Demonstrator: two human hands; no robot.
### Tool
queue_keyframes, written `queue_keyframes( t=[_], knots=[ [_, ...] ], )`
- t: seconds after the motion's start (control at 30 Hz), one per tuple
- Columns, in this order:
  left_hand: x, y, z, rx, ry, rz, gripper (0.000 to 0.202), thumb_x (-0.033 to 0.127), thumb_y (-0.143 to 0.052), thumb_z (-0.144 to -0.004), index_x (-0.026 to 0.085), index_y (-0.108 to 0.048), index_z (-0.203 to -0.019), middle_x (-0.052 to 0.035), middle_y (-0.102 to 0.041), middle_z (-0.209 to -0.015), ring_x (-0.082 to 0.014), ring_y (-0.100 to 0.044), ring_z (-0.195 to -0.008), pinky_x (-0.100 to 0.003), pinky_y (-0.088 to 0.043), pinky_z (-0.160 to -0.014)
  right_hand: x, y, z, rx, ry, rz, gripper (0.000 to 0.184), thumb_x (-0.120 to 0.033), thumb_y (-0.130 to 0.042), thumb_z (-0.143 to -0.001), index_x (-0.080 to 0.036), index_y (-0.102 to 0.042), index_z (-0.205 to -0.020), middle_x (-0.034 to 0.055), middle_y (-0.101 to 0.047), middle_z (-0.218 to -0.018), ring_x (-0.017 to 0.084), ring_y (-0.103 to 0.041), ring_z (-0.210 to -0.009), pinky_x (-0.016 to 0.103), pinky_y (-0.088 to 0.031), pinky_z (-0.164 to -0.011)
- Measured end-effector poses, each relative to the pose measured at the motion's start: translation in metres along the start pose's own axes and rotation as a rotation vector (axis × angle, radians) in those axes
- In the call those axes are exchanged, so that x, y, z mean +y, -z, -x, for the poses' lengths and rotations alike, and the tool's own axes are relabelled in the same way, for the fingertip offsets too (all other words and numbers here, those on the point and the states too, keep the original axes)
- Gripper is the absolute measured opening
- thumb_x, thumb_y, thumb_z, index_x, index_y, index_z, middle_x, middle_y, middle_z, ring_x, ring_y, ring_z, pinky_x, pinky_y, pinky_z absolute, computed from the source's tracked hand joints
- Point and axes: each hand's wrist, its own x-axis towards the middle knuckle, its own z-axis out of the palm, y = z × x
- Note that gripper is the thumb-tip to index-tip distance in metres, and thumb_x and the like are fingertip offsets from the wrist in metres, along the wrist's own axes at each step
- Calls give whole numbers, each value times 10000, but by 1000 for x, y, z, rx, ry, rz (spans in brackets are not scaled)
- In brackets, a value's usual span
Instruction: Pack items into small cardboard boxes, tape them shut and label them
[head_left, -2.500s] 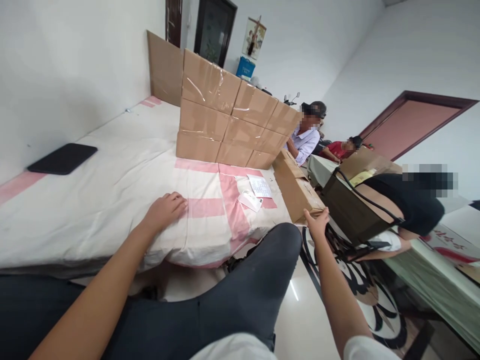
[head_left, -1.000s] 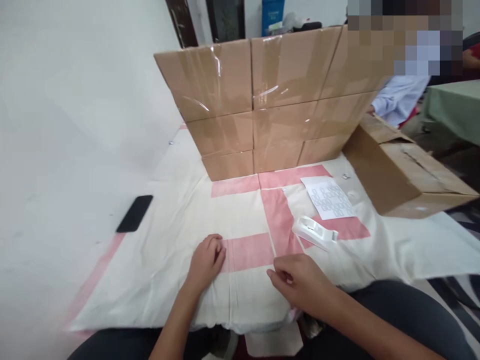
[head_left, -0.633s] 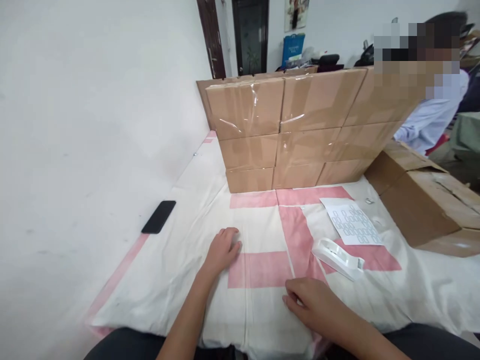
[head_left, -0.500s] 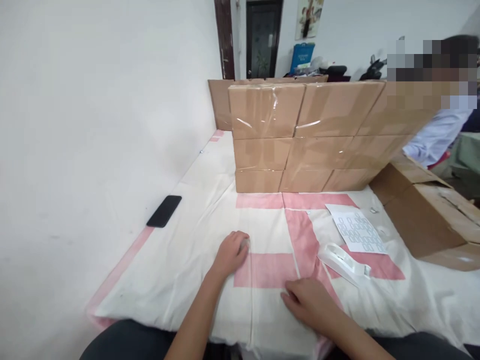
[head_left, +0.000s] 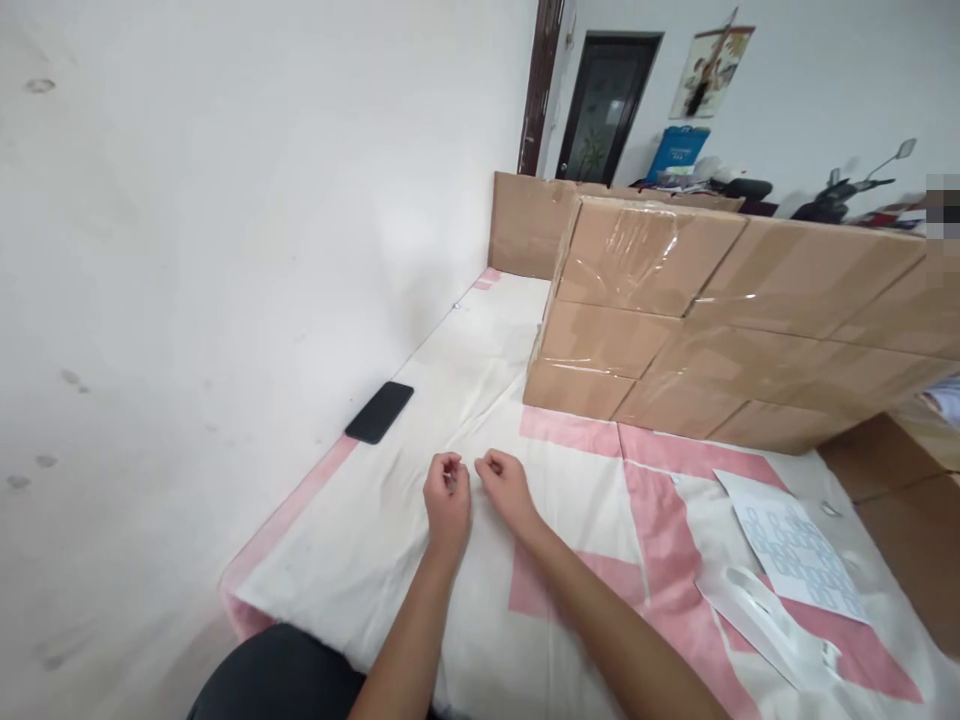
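At far left I have a white wall (head_left: 225,250), marked with grey patches, and below it a dark-clad knee (head_left: 277,675) at the near edge of the pink-and-white cloth (head_left: 352,545). A black phone (head_left: 380,412) lies flat on the cloth, right beside the wall.

Next comes the left hand (head_left: 448,500), nearest to the phone but well clear of it, its fingers curled in towards the thumb with a narrow hollow between. The right hand (head_left: 508,485) faces it just alongside, fingers bent and bunched. I see a small gap between the two, over the cloth; I can't make out whether either pinches something tiny.

Behind them, a cardboard panel (head_left: 525,225) stands against the wall, then a dark door (head_left: 607,110) farther back. The taped block of cartons (head_left: 630,340) rises three rows high on the cloth and runs off towards the right. In front of it I get a white curved plastic piece (head_left: 780,635) and a printed sheet (head_left: 795,545), both lying well to the right of the hands, and a brown box (head_left: 911,520) at the edge of my view.
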Motion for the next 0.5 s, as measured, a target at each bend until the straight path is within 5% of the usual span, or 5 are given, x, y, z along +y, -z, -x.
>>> queue_keyframes(
  t=[0.17, 0.33, 0.5],
  knots=[
    [-11, 2, 1, -51, 18, 39, 164, 350, -490, -930, 203, -558, -908, -40, -621, -846, -170, -589, -750, -301, -509, -688, 17, -47, -45, 12, -50, -30, 165, -282, -575, -801, -198, -549, -662, -37, -551, -607, 123, -479, -599, 229, -348, -589],
    [-38, 3, 6, 19, 139, -3, 296, 485, -584, -859, 206, -600, -958, -36, -637, -890, -209, -616, -811, -358, -540, -752, 32, -55, -44, -31, -11, -86, 123, -295, -675, -764, -206, -628, -692, -55, -585, -628, 120, -538, -632, 216, -353, -597],
    [-60, -5, -13, 14, 182, -80, 308, 510, -596, -801, 260, -571, -981, -37, -657, -875, -272, -687, -828, -444, -597, -768, 20, -46, -60, 26, -177, -332, 154, -277, -708, -706, -200, -584, -656, -67, -524, -581, 122, -503, -602, 223, -358, -569]
  ],
)
